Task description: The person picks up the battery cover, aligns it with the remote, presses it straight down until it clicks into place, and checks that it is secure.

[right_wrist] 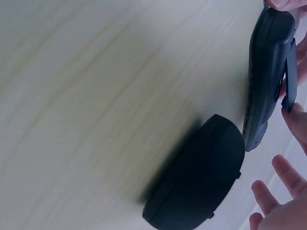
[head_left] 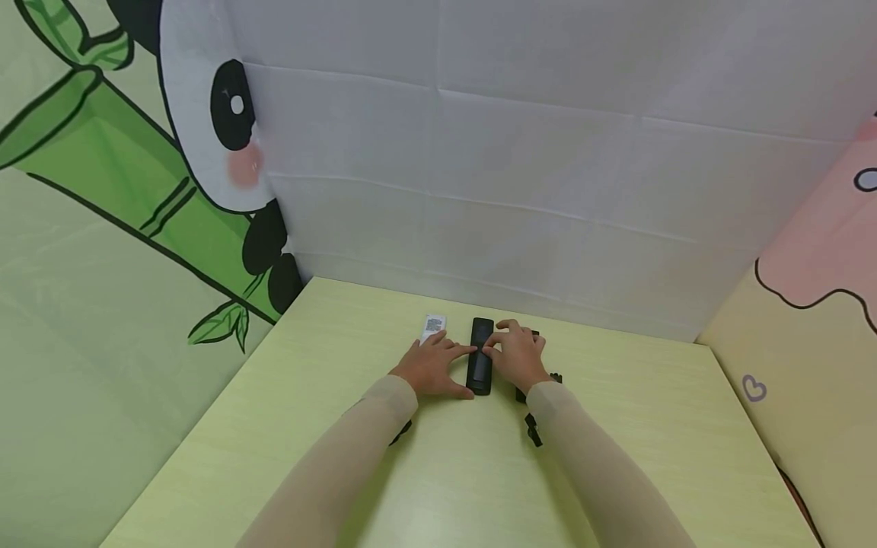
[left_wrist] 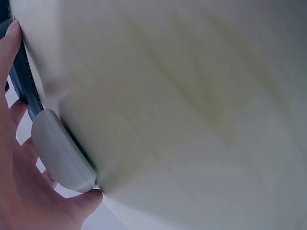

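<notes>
A black remote control lies lengthwise on the table between the hands. My left hand reaches in from the left with fingers spread. Its index fingertip touches the remote's face, and its thumb rests at the near end. My right hand pinches a thin black battery cover, tilted up from the remote, between thumb and finger; its other fingers are spread. A whitish remote-like object lies partly hidden behind my left hand. Under my right hand is another black rounded object with two small tabs.
The pale wooden table meets a white fabric backdrop just beyond the objects. A panda and bamboo print covers the left wall. Small black straps show beside the sleeves.
</notes>
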`<action>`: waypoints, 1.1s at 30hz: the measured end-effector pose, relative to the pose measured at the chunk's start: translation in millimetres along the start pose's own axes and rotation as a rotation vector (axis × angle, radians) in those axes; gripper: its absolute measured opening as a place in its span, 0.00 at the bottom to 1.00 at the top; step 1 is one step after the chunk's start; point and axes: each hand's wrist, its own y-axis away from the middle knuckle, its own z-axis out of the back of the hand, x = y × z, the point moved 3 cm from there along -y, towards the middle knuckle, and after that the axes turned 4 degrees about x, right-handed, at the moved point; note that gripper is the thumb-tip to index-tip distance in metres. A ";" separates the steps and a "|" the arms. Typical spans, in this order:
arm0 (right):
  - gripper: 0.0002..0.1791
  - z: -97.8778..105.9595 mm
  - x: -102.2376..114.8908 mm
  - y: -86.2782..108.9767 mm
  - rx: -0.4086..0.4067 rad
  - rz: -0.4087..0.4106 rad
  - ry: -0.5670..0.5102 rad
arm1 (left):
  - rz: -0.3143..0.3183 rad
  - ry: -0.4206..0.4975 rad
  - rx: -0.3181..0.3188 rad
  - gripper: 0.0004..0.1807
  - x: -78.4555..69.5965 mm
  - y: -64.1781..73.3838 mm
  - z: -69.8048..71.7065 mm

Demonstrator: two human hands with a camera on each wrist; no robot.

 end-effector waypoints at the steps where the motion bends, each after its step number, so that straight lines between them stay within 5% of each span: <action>1: 0.08 0.1 -0.1 -0.2 0.000 0.003 0.003 | -0.002 0.000 -0.003 0.55 -0.1 0.3 0.3; 33: 0.09 -1.2 8.4 0.0 0.000 0.026 0.082 | 0.009 0.012 0.012 0.56 2.9 -0.3 -5.0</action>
